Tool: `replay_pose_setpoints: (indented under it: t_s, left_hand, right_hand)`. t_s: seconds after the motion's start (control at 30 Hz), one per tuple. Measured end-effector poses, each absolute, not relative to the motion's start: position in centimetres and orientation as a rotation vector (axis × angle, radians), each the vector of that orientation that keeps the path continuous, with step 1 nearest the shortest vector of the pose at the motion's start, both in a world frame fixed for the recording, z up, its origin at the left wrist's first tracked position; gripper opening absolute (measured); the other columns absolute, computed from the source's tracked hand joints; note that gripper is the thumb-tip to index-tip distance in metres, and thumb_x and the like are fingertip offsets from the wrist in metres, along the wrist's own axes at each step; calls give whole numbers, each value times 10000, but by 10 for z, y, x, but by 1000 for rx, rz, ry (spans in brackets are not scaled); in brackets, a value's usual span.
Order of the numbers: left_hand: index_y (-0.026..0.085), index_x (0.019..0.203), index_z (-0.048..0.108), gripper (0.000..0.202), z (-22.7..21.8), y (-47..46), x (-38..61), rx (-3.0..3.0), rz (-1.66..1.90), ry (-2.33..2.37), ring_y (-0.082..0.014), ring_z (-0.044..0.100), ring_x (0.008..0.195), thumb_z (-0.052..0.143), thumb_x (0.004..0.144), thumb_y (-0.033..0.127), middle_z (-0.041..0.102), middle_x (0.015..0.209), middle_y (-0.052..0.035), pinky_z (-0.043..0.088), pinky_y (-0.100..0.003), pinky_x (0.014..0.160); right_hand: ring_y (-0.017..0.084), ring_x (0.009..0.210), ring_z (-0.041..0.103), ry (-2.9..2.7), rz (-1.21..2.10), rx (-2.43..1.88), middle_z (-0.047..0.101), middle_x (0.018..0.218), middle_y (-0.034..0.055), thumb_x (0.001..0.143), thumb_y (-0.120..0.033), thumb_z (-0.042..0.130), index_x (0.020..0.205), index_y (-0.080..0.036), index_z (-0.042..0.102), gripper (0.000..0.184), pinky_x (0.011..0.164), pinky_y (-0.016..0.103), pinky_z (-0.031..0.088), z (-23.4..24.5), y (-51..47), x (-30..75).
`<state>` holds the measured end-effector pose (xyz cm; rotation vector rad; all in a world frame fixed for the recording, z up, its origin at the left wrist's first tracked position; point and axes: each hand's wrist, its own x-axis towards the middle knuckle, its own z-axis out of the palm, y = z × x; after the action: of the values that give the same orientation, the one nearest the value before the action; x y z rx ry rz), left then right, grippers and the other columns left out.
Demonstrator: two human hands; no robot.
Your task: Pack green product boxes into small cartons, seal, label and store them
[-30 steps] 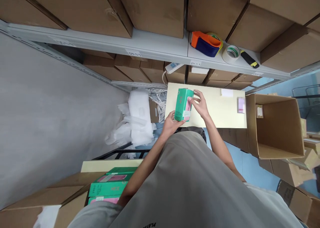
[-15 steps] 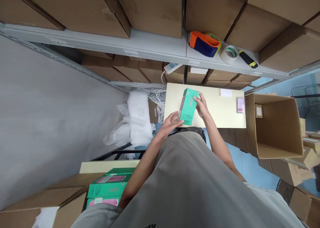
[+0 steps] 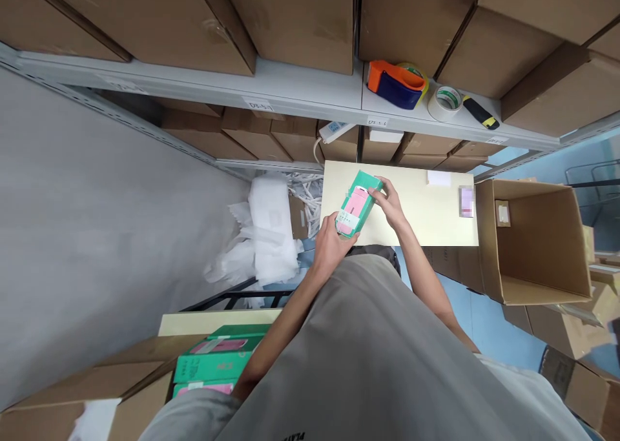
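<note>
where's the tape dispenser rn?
In the head view the orange-and-blue tape dispenser sits on the grey shelf, upper centre-right, just left of a tape roll and above the pale table.

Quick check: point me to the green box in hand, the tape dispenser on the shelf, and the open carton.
green box (image 3: 357, 203), head view, on its pink front panel.
tape dispenser (image 3: 394, 84), head view, on its orange and blue body.
open carton (image 3: 542, 234), head view, on its inner back wall.

The small item (image 3: 466, 201) on the table (image 3: 426, 225) was blurred out; shelf labels (image 3: 258, 104) were too small to read.
</note>
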<state>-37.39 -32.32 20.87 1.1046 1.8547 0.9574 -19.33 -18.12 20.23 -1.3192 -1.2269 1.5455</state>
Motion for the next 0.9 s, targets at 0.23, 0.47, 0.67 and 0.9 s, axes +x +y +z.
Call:
replay_pose_setpoints:
  t_s: [0.23, 0.47, 0.67, 0.9]
  left_hand:
    - [245, 1415, 639, 835, 208, -320, -392, 620, 1034, 1445, -328, 792, 1164, 966, 677, 457, 795, 1274, -106, 671, -458, 996]
    - [219, 1214, 733, 491, 195, -316, -408, 100, 1062, 1069, -291, 813, 991, 720, 834, 528, 844, 1101, -121, 687, -382, 783]
    - [206, 1211, 767, 537, 184, -314, -412, 98, 1005, 1029, -322, 828, 1088, 713, 798, 545, 860, 1187, -154, 695, -393, 810]
    - [193, 1180, 765, 598, 160, -293, -407, 204, 927, 999, -356, 821, 1195, 779, 769, 627, 848, 1189, -193, 689, -456, 945]
  right_hand:
    - [289, 1209, 728, -1319, 1471, -1320, 743, 1466, 80, 886, -813, 796, 1313, -331, 731, 647, 1055, 470, 647, 212, -176, -187]
    - [327, 1320, 683, -1397, 1398, -1337, 733, 1438, 136, 834, -810, 865, 1362, -302, 748, 742, 1138, 521, 620, 212, -166, -187]
    - [279, 1164, 739, -1359, 1542, -1229, 768, 1364, 66, 875, -798, 832, 1283, -303, 745, 648, 1048, 461, 671, 222, -172, -195]
    - [377, 1468, 589, -1637, 1235, -1231, 642, 1636, 85, 916, -627, 868, 1291, -348, 739, 485, 1072, 522, 650, 270, -205, -200]
